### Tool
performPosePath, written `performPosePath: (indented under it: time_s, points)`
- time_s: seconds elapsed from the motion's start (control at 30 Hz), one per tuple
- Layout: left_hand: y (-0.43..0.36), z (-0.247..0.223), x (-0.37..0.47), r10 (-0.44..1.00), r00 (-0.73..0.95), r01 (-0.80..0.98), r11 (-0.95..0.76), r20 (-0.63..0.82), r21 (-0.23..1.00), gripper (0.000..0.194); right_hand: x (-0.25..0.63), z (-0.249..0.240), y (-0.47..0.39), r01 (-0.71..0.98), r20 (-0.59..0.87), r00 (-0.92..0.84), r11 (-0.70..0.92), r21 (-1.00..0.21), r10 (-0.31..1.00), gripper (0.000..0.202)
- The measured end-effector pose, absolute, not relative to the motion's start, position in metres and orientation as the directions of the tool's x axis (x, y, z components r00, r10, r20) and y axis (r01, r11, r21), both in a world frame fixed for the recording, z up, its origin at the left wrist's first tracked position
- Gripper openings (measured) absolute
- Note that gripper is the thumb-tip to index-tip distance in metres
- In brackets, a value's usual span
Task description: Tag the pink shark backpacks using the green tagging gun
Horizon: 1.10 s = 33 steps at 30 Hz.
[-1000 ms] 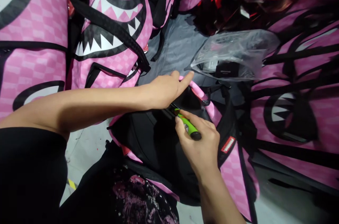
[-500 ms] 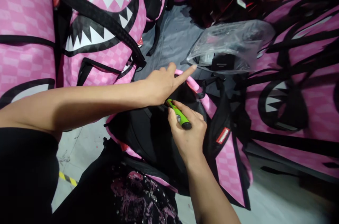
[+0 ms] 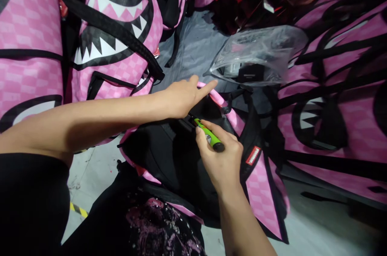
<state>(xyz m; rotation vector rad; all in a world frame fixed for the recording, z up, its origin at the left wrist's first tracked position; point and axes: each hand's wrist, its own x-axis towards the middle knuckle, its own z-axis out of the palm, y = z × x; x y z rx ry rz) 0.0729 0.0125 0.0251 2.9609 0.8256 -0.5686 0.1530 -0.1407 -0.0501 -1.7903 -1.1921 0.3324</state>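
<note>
A pink and black backpack [image 3: 263,191] lies in front of me, its black side up. My right hand [image 3: 219,147] is closed round a bright green tool [image 3: 210,135] with a black end, its other end pointing at the black fabric near my left hand. At the top of the bag, beside the pink edge, rests my left hand [image 3: 186,94]. Its index finger is stretched out over the pink edge, and its lower fingers are hidden, so what it pinches, if anything, does not show.
Pink backpacks with shark mouths stand at the left [image 3: 121,26] and right [image 3: 356,127]. Beyond my hands, a clear plastic bag [image 3: 256,52] with dark items lies on grey sheeting [image 3: 196,42]. Shiny red wrapping [image 3: 236,2] is behind it.
My right hand has shifted slightly right and down with the green tool, exposing more of its dark tip end. My left hand's outstretched finger now reaches less far right.
</note>
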Motion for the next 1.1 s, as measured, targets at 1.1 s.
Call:
performPosePath:
  time_s: [1.1]
  points:
    - [0.010,0.020,0.075,0.508,0.809,0.512,-0.856,-0.297,-0.071,0.084,0.155,-0.053,-0.139,0.521,0.180,0.509,-0.135,-0.843,0.842,0.026]
